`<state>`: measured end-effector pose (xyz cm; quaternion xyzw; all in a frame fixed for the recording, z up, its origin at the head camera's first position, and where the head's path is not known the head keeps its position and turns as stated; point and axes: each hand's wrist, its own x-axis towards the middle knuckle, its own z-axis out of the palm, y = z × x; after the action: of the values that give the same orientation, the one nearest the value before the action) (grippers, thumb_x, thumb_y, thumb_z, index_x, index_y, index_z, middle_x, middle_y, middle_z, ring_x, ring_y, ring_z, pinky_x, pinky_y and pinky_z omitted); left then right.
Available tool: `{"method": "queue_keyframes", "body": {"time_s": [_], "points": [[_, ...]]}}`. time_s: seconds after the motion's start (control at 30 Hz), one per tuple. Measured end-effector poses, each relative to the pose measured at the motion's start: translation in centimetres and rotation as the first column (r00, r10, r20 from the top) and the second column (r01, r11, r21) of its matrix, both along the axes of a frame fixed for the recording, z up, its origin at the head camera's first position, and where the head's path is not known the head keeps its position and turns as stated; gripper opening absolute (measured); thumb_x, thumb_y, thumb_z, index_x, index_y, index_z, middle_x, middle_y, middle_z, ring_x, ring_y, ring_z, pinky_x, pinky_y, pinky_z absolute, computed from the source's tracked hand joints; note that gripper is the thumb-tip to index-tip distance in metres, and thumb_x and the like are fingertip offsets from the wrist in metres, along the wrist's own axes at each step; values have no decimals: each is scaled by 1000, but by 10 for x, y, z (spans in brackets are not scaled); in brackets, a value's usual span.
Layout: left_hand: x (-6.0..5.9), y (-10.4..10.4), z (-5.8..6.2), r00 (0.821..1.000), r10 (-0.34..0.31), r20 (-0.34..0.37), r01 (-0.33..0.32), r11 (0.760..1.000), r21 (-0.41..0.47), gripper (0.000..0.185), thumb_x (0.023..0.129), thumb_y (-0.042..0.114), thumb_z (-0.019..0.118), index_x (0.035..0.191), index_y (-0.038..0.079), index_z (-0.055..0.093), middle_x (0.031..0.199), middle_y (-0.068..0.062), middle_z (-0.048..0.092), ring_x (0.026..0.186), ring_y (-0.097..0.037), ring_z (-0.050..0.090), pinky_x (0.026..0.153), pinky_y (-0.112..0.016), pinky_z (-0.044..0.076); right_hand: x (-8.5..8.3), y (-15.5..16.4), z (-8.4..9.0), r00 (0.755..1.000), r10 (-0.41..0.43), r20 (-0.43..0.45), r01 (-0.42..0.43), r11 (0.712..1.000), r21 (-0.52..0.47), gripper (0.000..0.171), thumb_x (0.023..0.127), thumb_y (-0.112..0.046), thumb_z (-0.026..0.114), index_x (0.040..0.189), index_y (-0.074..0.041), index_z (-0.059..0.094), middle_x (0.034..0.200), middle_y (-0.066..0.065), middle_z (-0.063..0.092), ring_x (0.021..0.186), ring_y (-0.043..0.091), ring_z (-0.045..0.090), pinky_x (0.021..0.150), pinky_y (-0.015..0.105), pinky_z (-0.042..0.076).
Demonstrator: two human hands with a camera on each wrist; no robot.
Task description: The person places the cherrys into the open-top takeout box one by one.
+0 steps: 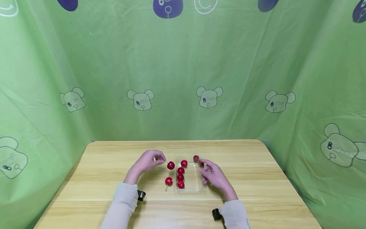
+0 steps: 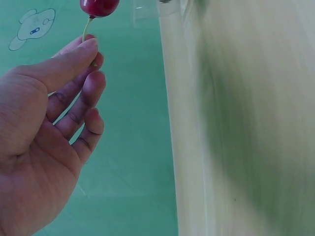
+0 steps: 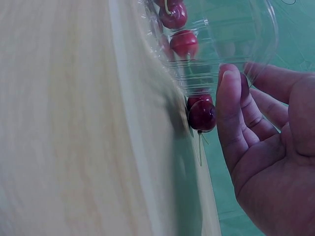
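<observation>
Left hand (image 1: 148, 161) is pinching a cherry (image 1: 170, 165) by its stem (image 2: 86, 28), fingertips together.
Right hand (image 1: 213, 175) is pinching the clear container (image 1: 193, 178) at its side, four cherries (image 1: 180, 170) lining its left half. At the head view's lower centre, the held cherry is hovering left of the container, stem slanting up-left toward the fingers.

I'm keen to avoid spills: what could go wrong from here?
The cherry held by its thin stem might slip from the left hand. The right hand pinches the clear container, so a tug might shift the cherries inside. The loose cherry left of the container could roll if bumped.
</observation>
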<state>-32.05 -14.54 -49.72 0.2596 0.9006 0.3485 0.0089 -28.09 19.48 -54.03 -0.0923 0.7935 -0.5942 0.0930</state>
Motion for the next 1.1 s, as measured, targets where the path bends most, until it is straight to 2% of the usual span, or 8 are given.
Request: {"method": "queue_keyframes", "body": {"time_s": [0.17,0.47,1.1], "points": [[2,4,3,1000,-1,-25,1,1000,-4,6,94,14,75,100,16,77,89,12,72,84,-4,63,80,-25,53,0,0,0,1000,-1,1,1,1000,-3,60,100,-5,65,155,-3,42,97,29,65,63,22,64,59,36,61],[11,13,11,999,-20,-39,21,1000,24,7,96,13,73,102,12,77,89,9,72,83,-5,64,78,-24,54,-1,0,-1,1000,-5,5,5,1000,0,58,100,-3,64,155,-3,43,97,29,64,63,21,64,59,36,61],[23,29,8,1000,-2,-14,3,997,77,8,96,12,73,103,8,76,91,6,72,84,-7,65,79,-23,56,-2,1,-2,1000,-1,3,1,1000,0,61,100,-7,65,156,-4,41,97,26,64,65,23,65,62,42,62]]}}
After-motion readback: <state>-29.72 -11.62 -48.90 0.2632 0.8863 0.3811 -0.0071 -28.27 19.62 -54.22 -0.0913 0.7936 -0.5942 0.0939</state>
